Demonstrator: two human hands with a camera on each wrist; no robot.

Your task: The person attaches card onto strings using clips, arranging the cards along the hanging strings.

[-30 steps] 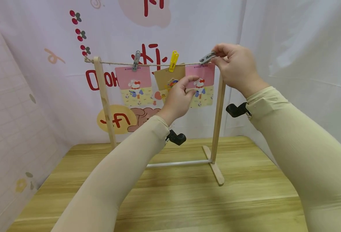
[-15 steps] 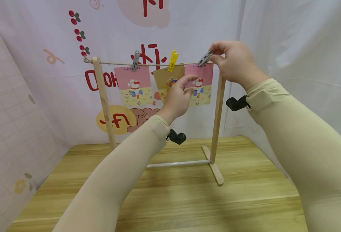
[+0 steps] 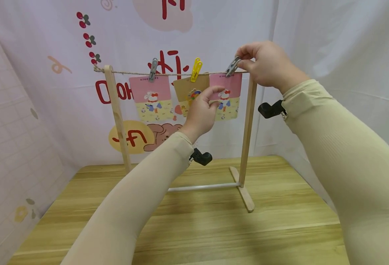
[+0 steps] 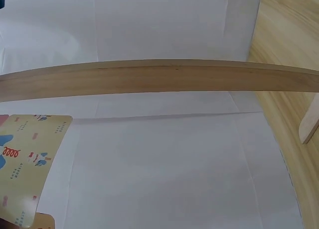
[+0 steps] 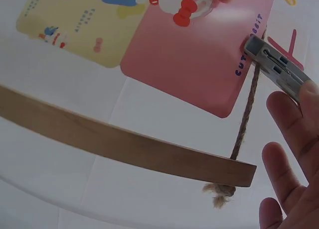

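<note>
My right hand [image 3: 268, 65] pinches the tail of a grey clothespin [image 3: 232, 66]. In the right wrist view, the clothespin's nose sits over the twine [image 5: 245, 114] and the top edge of a pink-and-yellow rabbit card [image 5: 184, 72]. My left hand [image 3: 202, 111] is in front of that card's left part, index finger and thumb curved and apart; a fingertip shows against the rabbit print in the right wrist view. To the left, a yellow clothespin [image 3: 196, 70] holds a brown card [image 3: 183, 88], and another grey clothespin [image 3: 153, 70] holds a matching rabbit card [image 3: 152, 106].
The twine runs between two wooden posts, left [image 3: 117, 114] and right [image 3: 247, 136]. A white rod [image 3: 204, 187] joins the stand low down, and a wooden foot [image 3: 246, 198] rests on the wood-grain table [image 3: 221, 232]. Printed white cloth [image 3: 221, 33] hangs close behind.
My right hand has risen slightly and shifted left, tilting the grey clothespin from nearly flat to steeper on the line. My left hand stays almost still by the card.
</note>
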